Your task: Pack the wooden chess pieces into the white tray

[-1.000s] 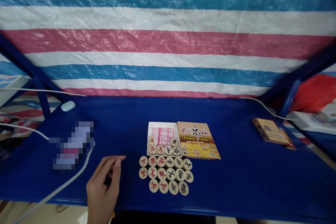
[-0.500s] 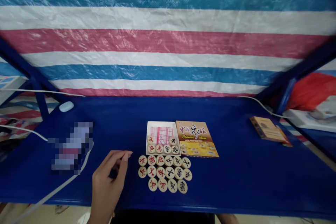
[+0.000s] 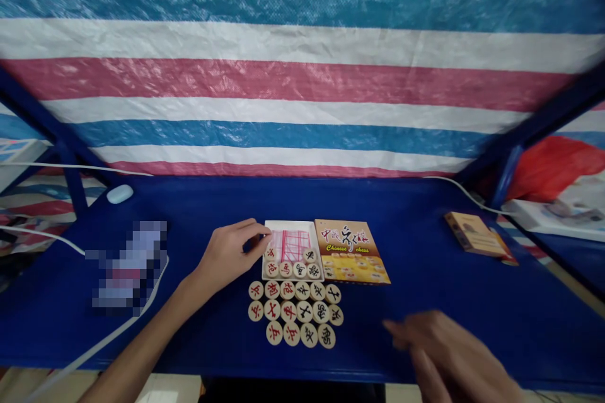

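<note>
My left hand [image 3: 239,245] is at the left rim of a white box tray [image 3: 317,240], thumb and index finger closed on that edge. A folded clear sheet with red lines [image 3: 290,245] lies in the tray, with several round xiangqi pieces [image 3: 285,269] in front of it. Below the tray, more xiangqi pieces [image 3: 303,311] lie in three rows, red characters on the left and black on the right. My right hand [image 3: 447,352], blurred, is over the table to the right of the rows, its index finger stretched out and its thumb apart, with nothing visible in it.
The "Chinese chess" box lid [image 3: 353,252] lies against the tray's right side on the blue table [image 3: 406,201]. A small brown box [image 3: 472,233] is farther right. A white mouse [image 3: 120,194], a pixelated object [image 3: 130,264] and a white cable [image 3: 101,336] lie at left.
My left hand has moved up and right from beside the rows to the tray's left rim. My right hand has come into view from the bottom right. The pieces have kept their arrangement.
</note>
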Tool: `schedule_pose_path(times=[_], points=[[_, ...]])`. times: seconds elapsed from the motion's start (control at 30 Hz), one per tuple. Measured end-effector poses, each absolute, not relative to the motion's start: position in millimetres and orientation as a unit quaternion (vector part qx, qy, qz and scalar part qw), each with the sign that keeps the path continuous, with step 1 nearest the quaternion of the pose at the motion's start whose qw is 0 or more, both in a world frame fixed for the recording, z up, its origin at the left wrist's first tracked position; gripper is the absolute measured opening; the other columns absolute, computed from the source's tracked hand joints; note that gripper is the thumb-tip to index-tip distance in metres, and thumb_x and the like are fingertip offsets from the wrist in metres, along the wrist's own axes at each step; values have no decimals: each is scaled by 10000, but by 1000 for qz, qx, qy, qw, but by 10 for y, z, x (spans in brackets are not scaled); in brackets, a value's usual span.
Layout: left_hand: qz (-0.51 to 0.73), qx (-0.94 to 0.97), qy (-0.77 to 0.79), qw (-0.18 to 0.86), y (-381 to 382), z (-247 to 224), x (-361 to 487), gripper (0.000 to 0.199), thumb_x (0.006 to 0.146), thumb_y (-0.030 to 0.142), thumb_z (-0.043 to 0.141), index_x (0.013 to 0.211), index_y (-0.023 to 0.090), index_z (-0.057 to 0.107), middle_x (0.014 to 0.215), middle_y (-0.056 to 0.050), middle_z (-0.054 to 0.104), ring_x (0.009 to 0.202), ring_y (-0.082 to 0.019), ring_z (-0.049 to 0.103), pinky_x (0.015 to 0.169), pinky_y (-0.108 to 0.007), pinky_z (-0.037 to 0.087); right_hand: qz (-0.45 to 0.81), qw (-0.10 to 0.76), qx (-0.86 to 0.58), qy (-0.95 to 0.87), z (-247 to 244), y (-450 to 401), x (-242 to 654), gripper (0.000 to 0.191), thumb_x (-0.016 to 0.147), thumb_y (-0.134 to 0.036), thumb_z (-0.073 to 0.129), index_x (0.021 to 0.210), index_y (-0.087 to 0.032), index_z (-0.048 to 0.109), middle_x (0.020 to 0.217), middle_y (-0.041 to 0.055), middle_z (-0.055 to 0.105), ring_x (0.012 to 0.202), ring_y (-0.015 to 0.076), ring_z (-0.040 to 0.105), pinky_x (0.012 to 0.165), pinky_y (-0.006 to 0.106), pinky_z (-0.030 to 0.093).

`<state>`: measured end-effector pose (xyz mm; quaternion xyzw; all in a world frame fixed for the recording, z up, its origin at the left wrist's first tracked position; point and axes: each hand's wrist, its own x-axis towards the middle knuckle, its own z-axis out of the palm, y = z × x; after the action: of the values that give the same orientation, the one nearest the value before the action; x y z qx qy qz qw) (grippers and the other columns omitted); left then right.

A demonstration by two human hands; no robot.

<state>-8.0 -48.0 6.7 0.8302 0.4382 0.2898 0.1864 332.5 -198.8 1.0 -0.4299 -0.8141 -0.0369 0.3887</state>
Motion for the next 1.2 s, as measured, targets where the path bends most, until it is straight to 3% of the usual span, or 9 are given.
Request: schedule_pose_path(times=[0.07,0.17,0.23,0.33,0.6,0.9,1.2], points=[[266,831,443,205,-426,32,-57,232,997,346,547,1005,229,747,790,10,660,655,-96,568,634,-235,411,-22,385,-428,-818,230,-1584,3193,308,906,-102,622,1172,-248,669,833,17,739,693,157,680,676,301,537],[241,830,453,219,-400,-34,-38,229,972,383,577,991,246,759,705,30,644,603,-94,552,614,-234,393,26,276,-435,-857,328,-1014,2952,198,981,-212,574,1124,-259,702,987,49,736,874,188,684,783,344,531],[230,826,466,220,-406,-66,-36,219,953,391,594,983,259,767,647,44,624,561,-90,531,584,-232,363,19,228,-458,-859,277,-747,2834,183,996,-251,554,991,-241,737,929,58,703,870,203,651,780,360,502],[214,818,487,218,-427,-74,-36,215,939,401,604,1002,280,770,601,58,597,530,-89,510,566,-232,327,41,176,-463,-867,144,-573,2754,133,961,-270,613,943,-242,742,882,43,661,821,197,613,746,348,463],[172,813,507,229,-472,-39,-18,183,901,424,645,972,311,770,595,71,587,534,-93,530,562,-237,308,142,177,-498,-837,-25,-626,2761,110,923,-293,676,994,-261,754,886,25,639,853,189,622,701,299,418],[172,801,525,232,-492,-50,14,200,885,393,622,975,294,771,582,63,554,515,-100,498,543,-240,313,106,204,-522,-821,-58,-679,2684,162,917,-331,689,1037,-232,734,988,63,675,976,232,648,786,329,473],[176,787,546,228,-508,-81,57,202,866,425,647,943,276,760,574,69,528,525,-101,508,538,-236,317,61,191,-518,-832,-62,-706,2660,135,935,-314,655,976,-211,731,965,67,664,975,234,641,715,309,448]])
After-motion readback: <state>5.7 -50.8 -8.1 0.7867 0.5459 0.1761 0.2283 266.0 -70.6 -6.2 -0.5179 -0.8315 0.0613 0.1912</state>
